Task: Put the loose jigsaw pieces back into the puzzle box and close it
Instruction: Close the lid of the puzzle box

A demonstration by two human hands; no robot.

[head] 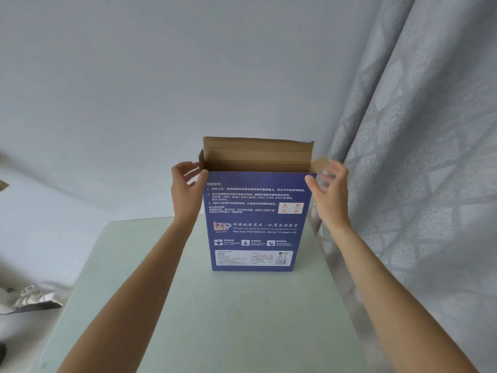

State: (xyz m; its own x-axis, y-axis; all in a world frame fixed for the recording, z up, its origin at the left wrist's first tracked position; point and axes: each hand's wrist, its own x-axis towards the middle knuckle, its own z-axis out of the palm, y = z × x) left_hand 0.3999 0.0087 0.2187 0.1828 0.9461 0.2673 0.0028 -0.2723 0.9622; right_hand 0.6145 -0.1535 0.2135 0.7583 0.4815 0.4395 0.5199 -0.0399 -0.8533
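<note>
A blue puzzle box (254, 224) stands upright on the pale green table (215, 319), its printed back facing me. Its top is open: the brown lid flap (256, 148) stands up at the back, and small side flaps stick out at both top corners. My left hand (187, 184) is at the box's top left corner, thumb on the front edge and fingers curled at the left side flap. My right hand (329, 189) hovers by the top right corner with fingers spread, close to the right side flap (320, 164). No loose jigsaw pieces are in view.
A grey patterned curtain (416, 157) hangs close on the right, just behind my right hand. A plain pale wall is behind the box. A crumpled silver bag (29, 300) lies off the table's left edge.
</note>
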